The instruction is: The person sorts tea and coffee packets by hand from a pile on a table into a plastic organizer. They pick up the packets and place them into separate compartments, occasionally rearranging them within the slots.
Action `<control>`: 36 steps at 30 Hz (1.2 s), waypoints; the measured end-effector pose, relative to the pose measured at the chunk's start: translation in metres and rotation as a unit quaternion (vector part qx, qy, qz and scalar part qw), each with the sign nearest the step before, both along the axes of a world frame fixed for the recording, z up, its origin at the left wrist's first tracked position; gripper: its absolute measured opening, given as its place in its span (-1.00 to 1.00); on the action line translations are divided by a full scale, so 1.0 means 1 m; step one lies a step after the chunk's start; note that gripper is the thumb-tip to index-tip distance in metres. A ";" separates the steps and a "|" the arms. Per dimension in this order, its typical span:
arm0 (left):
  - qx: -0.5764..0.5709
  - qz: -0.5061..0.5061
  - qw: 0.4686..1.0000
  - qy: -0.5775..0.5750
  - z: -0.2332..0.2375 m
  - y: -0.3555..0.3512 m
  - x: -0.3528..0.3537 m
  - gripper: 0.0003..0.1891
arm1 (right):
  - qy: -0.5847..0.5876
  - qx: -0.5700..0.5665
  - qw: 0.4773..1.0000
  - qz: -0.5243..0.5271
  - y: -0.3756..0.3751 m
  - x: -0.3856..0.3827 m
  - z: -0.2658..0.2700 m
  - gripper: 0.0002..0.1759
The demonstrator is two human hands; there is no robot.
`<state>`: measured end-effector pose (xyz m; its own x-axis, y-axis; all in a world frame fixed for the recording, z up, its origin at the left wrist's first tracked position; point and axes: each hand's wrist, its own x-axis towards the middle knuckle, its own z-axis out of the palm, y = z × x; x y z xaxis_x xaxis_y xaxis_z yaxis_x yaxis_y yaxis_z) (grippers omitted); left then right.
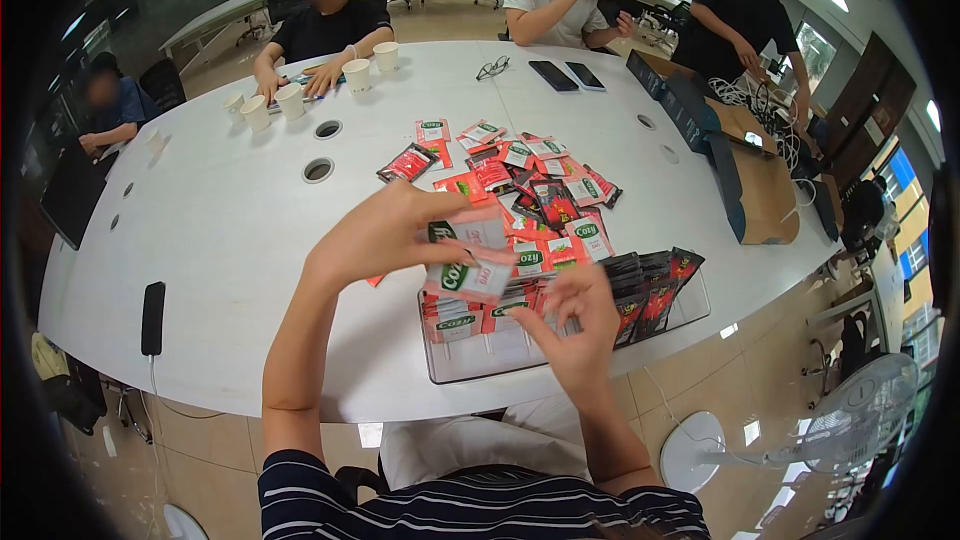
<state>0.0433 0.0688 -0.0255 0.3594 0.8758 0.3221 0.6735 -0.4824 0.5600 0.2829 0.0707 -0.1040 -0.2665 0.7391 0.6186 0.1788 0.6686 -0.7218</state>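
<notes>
My left hand (385, 230) holds a red and white sachet (468, 277) with green lettering, lifted just above a clear tray (470, 364) on the white table (230, 230). My right hand (575, 315) hovers over the tray's middle with fingers curled, empty, close to the sachet. The tray holds upright rows of red-white sachets (455, 318) on the left and dark sachets (645, 285) on the right. Beyond my hands a loose pile of sachets (525, 185) is spread over the table.
A black phone (152, 317) lies near the table's left front edge. Paper cups (290, 98), glasses (492, 67) and two phones (566, 75) are at the far side, where other people sit. Cardboard boxes (765, 195) stand at the right. Round cable holes (318, 170) mark the tabletop.
</notes>
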 end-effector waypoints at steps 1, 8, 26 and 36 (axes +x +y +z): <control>0.031 -0.032 0.998 -0.054 -0.011 0.003 0.006 -0.56 | 0.015 -0.019 1.000 0.003 0.002 -0.002 0.005 -0.48; -0.038 -0.086 0.995 -0.022 -0.010 0.001 0.025 -0.48 | 0.088 -0.200 0.968 0.122 0.008 0.005 0.000 -0.51; 0.013 -0.025 0.999 -0.038 -0.018 0.007 0.019 -0.70 | 0.080 -0.121 0.988 -0.052 0.027 0.069 -0.019 -0.68; 0.087 -0.056 0.985 0.141 -0.053 -0.018 0.069 -0.80 | -0.079 -0.086 0.993 0.014 0.032 0.071 0.007 -0.70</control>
<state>0.1126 0.0504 -0.0786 0.5474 0.7655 0.3382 0.7273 -0.6351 0.2603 0.3536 0.1031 -0.0974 -0.3721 0.8216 0.4318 0.2831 0.5435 -0.7902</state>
